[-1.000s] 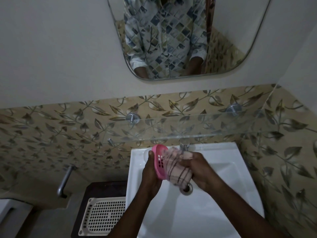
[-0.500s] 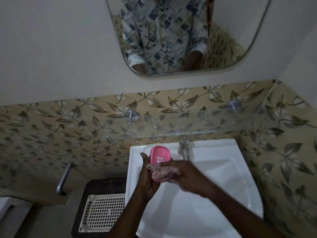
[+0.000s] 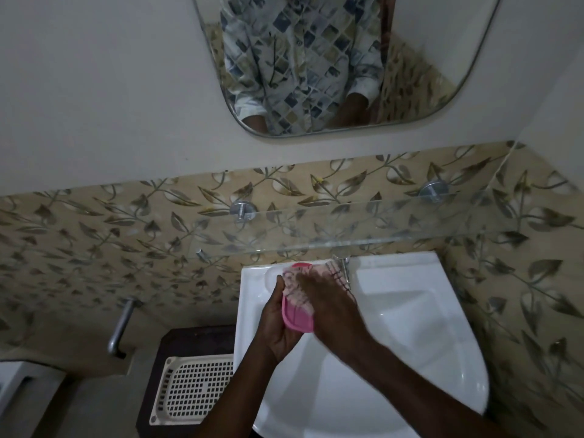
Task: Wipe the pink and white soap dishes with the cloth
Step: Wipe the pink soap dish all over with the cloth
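My left hand (image 3: 278, 324) grips the pink soap dish (image 3: 298, 322) from below, holding it above the left part of the white sink (image 3: 410, 327). My right hand (image 3: 331, 305) presses the pale pink checked cloth (image 3: 297, 287) against the dish's upper part, with cloth bunched under the fingers and trailing toward the tap (image 3: 344, 267). Only the lower end and a bit of the top rim of the dish show. A white soap dish is not visible.
A glass shelf (image 3: 395, 222) on metal brackets juts out above the sink's back edge. A cream perforated tray (image 3: 192, 390) lies on a dark stand left of the sink. A metal handle (image 3: 121, 325) sticks out at left. A mirror (image 3: 316, 64) hangs above.
The cloth has moved from the dish's lower part up over its top. My right hand slid up along the dish, and the dish's lower end is now uncovered.
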A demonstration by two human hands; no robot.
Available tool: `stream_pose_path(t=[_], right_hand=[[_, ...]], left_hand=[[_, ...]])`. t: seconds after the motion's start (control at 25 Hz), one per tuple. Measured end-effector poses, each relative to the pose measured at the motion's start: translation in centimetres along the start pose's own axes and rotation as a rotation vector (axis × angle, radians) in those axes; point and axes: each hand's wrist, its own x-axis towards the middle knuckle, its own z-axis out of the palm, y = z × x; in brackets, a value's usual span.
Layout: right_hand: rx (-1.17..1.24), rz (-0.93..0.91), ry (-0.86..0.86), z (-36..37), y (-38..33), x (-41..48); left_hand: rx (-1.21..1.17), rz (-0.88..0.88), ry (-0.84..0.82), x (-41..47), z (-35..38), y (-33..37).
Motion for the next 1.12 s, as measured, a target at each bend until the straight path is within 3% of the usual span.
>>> stream_pose_path(t=[0.08, 0.2, 0.32, 0.48, 0.56, 0.64, 0.72, 0.8, 0.88, 0.92, 1.0, 1.12], right_hand=[[-0.099, -0.195, -0.092, 0.6, 1.1, -1.4], [-0.265, -0.697, -0.22, -1.7, 4.8, -1.9], [-0.537, -0.896, -0.258, -3.8, 6.2, 0.0], [-0.731, -0.672, -0.014, -2.8, 4.6, 0.9], [-0.747, -0.359, 0.101, -1.3, 2.4, 0.4], [-0.664, 0.043, -0.06, -0.6, 0.0, 0.6], [-0.5, 0.235, -0.227, -1.3, -0.6, 0.8], [-0.169, 0.35, -0.329, -3.6, 0.0, 1.3], [0.168, 0.502, -0.219, -6.3, 1.5, 1.1], [0.272, 0.563, -0.087, -7.5, 2.4, 1.1], [0.252, 0.514, 0.116, -8.3, 3.0, 1.6], [0.174, 0.331, 0.094, -5.5, 1.5, 1.9]], left_hand=[[-0.003, -0.087, 0.0, 0.2, 0.4, 0.4], [0.077, -0.213, 0.058, -0.1, -0.5, 0.8], [0.021, -0.219, 0.117, -0.3, -0.4, 0.2], [-0.062, -0.104, 0.129, 0.2, 1.6, 0.7], [0.141, -0.001, 0.189, 0.4, 1.9, 0.4], [0.335, 0.063, 0.274, 0.7, 1.7, -0.7], [0.381, 0.089, 0.332, 1.0, 1.2, -1.6], [0.349, 0.11, 0.334, 1.1, 0.3, -1.8], [0.291, 0.1, 0.275, 0.8, -0.3, -1.2], [0.253, 0.091, 0.265, 0.6, -0.5, -0.9], [0.185, 0.064, 0.243, 0.5, -0.6, -0.8], [0.121, 0.095, 0.236, 1.1, 0.1, -1.7]])
